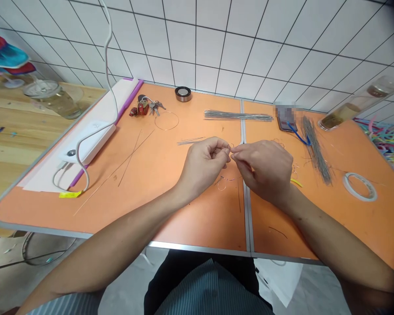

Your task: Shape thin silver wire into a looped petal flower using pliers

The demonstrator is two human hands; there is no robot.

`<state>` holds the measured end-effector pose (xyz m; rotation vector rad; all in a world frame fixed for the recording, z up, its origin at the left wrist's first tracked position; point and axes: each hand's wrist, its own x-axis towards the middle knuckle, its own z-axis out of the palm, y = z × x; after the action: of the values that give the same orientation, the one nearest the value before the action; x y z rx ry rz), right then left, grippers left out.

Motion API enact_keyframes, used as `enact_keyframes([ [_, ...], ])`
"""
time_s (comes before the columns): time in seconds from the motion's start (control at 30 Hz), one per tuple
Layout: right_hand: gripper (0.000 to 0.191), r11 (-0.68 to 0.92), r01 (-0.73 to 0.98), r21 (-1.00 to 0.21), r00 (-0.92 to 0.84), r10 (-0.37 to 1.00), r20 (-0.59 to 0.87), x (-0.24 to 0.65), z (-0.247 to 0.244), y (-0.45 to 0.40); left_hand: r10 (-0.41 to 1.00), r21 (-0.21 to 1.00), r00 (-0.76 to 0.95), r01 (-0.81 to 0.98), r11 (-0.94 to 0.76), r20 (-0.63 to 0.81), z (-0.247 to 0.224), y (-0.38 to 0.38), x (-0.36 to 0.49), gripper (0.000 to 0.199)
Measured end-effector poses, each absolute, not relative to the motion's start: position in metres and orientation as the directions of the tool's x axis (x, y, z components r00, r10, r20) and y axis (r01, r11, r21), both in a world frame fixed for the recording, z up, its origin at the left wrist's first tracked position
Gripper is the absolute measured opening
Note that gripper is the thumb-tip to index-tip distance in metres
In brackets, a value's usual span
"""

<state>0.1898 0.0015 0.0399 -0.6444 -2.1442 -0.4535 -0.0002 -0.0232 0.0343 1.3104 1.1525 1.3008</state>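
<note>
Where my left hand (203, 168) and right hand (262, 173) meet above the metal seam (244, 127) of the orange tabletop (190, 218), the fingers (220, 145) of both hands are pinched narrow around a short piece of thin wire (230, 148). The tips of my two hands nearly touch, with the wire between them, and my other fingers curl in behind. The wire is so fine that I cannot follow its full shape past my fingertips.

Just below my hands lie small bent wire scraps (223, 181), and a few short straight wires (190, 141) sit just beyond my left hand. Farther ahead, a straight bundle of wires (238, 115) lies across the seam. To the right, a second bundle of wires (316, 151) runs at a slant beside a phone (285, 118) with a blue cord (298, 134). A roll of clear tape (359, 186) lies near the right edge, and a glass tube (357, 104) lies on its side behind it. On the left are a wire loop (166, 120), a bunch of keys (149, 106), two long loose wires (114, 170) and a white power strip (87, 142) with its cable.
</note>
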Motion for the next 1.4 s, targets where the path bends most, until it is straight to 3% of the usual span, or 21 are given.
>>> enact_keyframes([
  [0.17,0.015,0.777,0.611,-0.151,-0.443,0.494,0.748,0.188,0.048,0.0,0.998,0.996,0.035,-0.072,-0.044,0.047,0.039,-0.024,0.0,0.008],
  [0.27,0.013,0.763,0.602,-0.235,-0.416,0.551,0.724,0.188,0.053,0.002,0.999,0.995,0.034,-0.098,-0.008,0.012,0.044,-0.025,0.0,0.006],
  [0.93,0.012,0.758,0.573,-0.311,-0.397,0.588,0.705,0.187,0.058,0.003,0.995,0.986,0.078,-0.148,0.071,-0.06,0.042,-0.022,0.0,0.013],
  [1.07,0.015,0.792,0.571,-0.214,-0.446,0.519,0.729,0.187,0.057,0.001,0.997,0.981,0.05,-0.182,0.075,-0.067,0.042,-0.021,-0.001,0.013],
  [1.3,0.021,0.804,0.526,0.277,-0.632,0.151,0.76,0.19,0.037,0.0,0.998,0.964,-0.008,-0.259,0.056,-0.06,0.038,-0.019,-0.001,0.015],
  [1.4,0.021,0.762,0.553,0.338,-0.634,0.121,0.764,0.19,0.032,0.001,0.998,0.96,-0.009,-0.274,0.061,-0.066,0.036,-0.018,-0.001,0.011],
])
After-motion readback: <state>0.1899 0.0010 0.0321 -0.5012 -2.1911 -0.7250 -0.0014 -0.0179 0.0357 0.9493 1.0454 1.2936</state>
